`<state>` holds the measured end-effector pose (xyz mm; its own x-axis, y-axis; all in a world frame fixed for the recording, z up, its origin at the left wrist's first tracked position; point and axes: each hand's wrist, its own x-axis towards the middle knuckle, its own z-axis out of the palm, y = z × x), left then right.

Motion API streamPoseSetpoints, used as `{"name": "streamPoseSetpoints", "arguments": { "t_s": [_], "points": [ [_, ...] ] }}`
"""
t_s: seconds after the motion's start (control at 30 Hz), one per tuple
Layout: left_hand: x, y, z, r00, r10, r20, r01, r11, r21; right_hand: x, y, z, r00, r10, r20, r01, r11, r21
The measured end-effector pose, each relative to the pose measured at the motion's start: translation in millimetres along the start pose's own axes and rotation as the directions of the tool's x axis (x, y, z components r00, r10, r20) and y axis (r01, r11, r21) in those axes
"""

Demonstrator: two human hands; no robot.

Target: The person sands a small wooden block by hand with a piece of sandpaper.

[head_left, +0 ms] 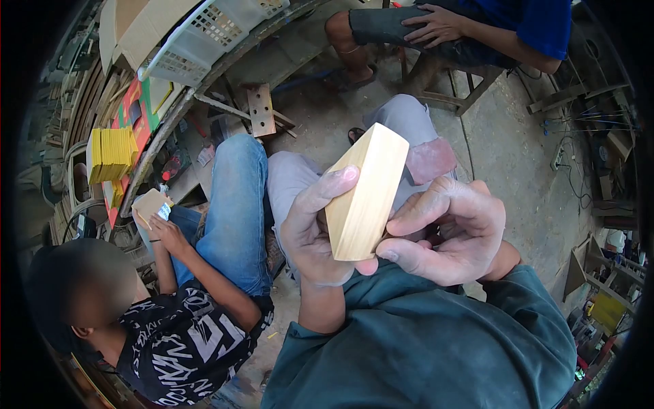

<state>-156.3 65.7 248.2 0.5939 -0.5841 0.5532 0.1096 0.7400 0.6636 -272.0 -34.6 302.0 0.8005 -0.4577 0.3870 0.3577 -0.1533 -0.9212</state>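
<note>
A pale wooden block point(378, 184) with a slanted end is tilted up before me. My left hand point(308, 235) grips it, thumb on the near left face and fingers underneath. My right hand point(460, 235) is closed in a pinch at the block's lower right edge, thumb and forefinger nearly together. Whatever lies between those fingertips, if anything, is too small to make out. Behind the block, a dusty reddish-brown square pad point(431, 161) rests on my knee.
To the left, a seated person in a printed shirt holds a flat tan piece point(148, 206). Another person's hand point(434, 26) rests on a thigh at the top. A yellow stack point(111, 154) and a white plastic basket point(178, 63) stand on the bench. A drilled wooden piece point(261, 111) is below it.
</note>
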Motion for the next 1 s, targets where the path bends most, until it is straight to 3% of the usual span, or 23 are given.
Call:
{"name": "streamPoseSetpoints", "arguments": {
  "t_s": [0.13,0.33,0.43,0.5,0.6,0.7,1.0],
  "points": [
    [-1.1,0.6,-8.1,0.989,-0.012,0.148,-0.015,0.984,0.178,-3.1,1.2,1.1,1.000,-0.005,-0.021,0.005,1.000,-0.015],
    [-0.9,3.3,-1.7,0.987,-0.036,0.155,0.011,0.987,0.157,-1.7,-2.0,-2.5,0.998,-0.009,0.058,0.012,0.998,-0.054],
    [-1.6,2.4,7.9,0.999,-0.020,-0.041,0.019,1.000,-0.025,-2.8,-1.0,0.0,0.998,-0.030,0.052,0.033,0.998,-0.062],
    [-2.2,2.5,5.3,1.000,-0.028,-0.010,0.028,0.998,-0.049,-3.6,1.4,4.3,0.998,-0.060,-0.034,0.059,0.998,-0.019],
    [-0.1,0.7,5.5,1.000,0.005,0.002,-0.005,0.998,-0.061,-2.0,1.3,3.5,0.995,-0.090,-0.038,0.087,0.994,-0.069],
    [1.2,0.5,5.6,1.000,0.017,0.016,-0.016,0.997,-0.079,-5.5,0.1,8.5,0.994,-0.046,-0.100,0.044,0.999,-0.026],
    [1.8,1.7,5.2,0.999,0.036,0.008,-0.036,0.999,-0.041,-6.1,-1.8,10.5,0.993,-0.037,-0.115,0.032,0.998,-0.045]
  ]
}}
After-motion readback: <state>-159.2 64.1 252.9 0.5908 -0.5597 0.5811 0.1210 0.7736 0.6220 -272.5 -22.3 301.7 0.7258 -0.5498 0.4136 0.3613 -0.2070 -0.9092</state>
